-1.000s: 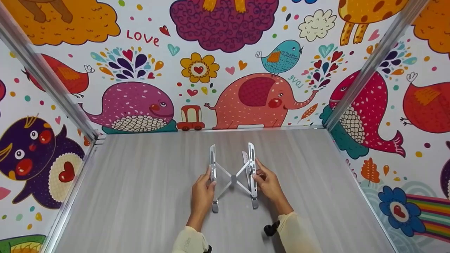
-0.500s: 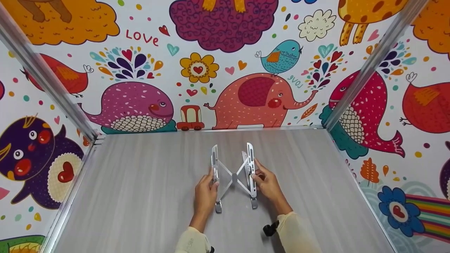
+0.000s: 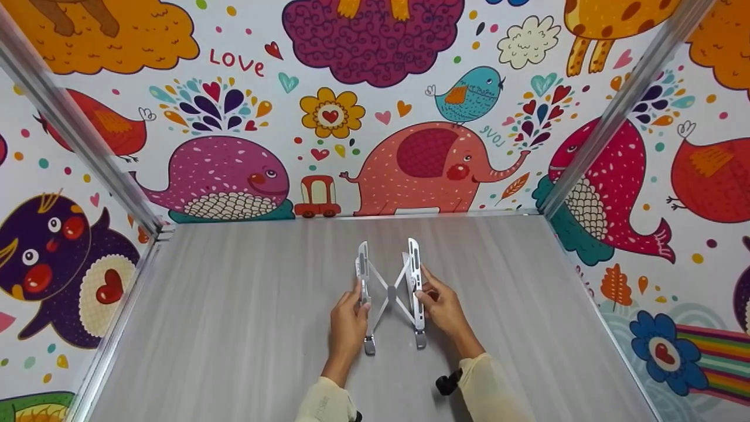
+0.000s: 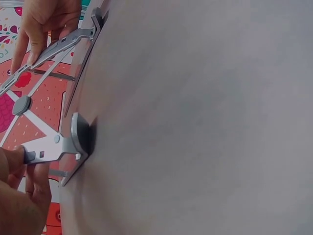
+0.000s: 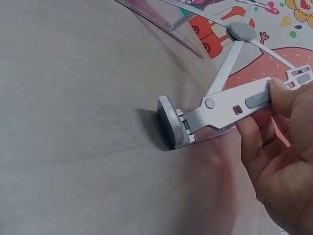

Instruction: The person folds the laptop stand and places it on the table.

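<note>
A silver folding stand (image 3: 392, 297) with two side rails joined by an X of thin bars stands on the table, grey lipped feet toward the person. My left hand (image 3: 348, 328) grips the left rail between thumb and fingers. On the other side my right hand (image 3: 445, 308) pinches the right rail, thumb on its inner face. The right wrist view shows the thumb and fingers of the right hand (image 5: 281, 147) round the rail, near a grey pad. In the left wrist view the round centre hub (image 4: 22, 105) lies between both hands.
The wood-grain table (image 3: 246, 305) meets a wall (image 3: 375, 105) printed with cartoon animals. Metal posts rise at the back left (image 3: 82, 123) and back right (image 3: 621, 111) corners. A black object (image 3: 448, 384) sits by the right sleeve.
The two rails have come closer together and the X of bars has narrowed. My left hand has moved rightward with its rail, and my right hand slightly leftward.
</note>
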The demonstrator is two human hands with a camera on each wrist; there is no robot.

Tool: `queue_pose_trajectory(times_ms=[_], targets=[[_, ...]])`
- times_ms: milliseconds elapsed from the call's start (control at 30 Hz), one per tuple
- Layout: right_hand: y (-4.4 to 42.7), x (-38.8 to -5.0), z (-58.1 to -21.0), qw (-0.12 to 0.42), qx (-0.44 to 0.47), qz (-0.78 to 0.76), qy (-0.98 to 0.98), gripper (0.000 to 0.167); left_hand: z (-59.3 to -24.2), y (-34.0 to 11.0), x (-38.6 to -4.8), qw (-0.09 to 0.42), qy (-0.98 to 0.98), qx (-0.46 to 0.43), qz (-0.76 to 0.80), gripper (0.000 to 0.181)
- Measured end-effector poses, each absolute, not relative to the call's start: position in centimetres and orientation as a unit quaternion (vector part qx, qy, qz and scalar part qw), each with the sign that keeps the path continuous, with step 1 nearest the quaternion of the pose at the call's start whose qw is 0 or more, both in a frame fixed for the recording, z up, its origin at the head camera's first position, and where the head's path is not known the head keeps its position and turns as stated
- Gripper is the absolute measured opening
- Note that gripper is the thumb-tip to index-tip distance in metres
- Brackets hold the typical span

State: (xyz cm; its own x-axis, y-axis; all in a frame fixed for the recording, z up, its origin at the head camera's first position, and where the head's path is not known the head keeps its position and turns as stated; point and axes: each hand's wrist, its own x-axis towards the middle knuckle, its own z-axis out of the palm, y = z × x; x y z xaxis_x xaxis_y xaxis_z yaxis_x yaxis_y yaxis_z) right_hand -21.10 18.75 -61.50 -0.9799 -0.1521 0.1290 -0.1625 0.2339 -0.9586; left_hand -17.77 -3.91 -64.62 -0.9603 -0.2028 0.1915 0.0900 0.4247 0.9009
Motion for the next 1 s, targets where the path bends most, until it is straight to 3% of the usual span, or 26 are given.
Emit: queue_pose_trajectory(times_ms=[533, 1000], targets=[[17.2, -21.1, -61.8, 0.002, 0.121, 0.614, -0.780, 0.063, -64.3, -2.5, -18.1, 0.127, -0.837, 0.032, -0.531, 0.066], [15.6, -22.1, -65.1, -0.003, 0.107, 0.604, -0.790, 0.066, -64.7, -0.9, -18.5, 0.152, -0.842, -0.006, -0.518, 0.061]])
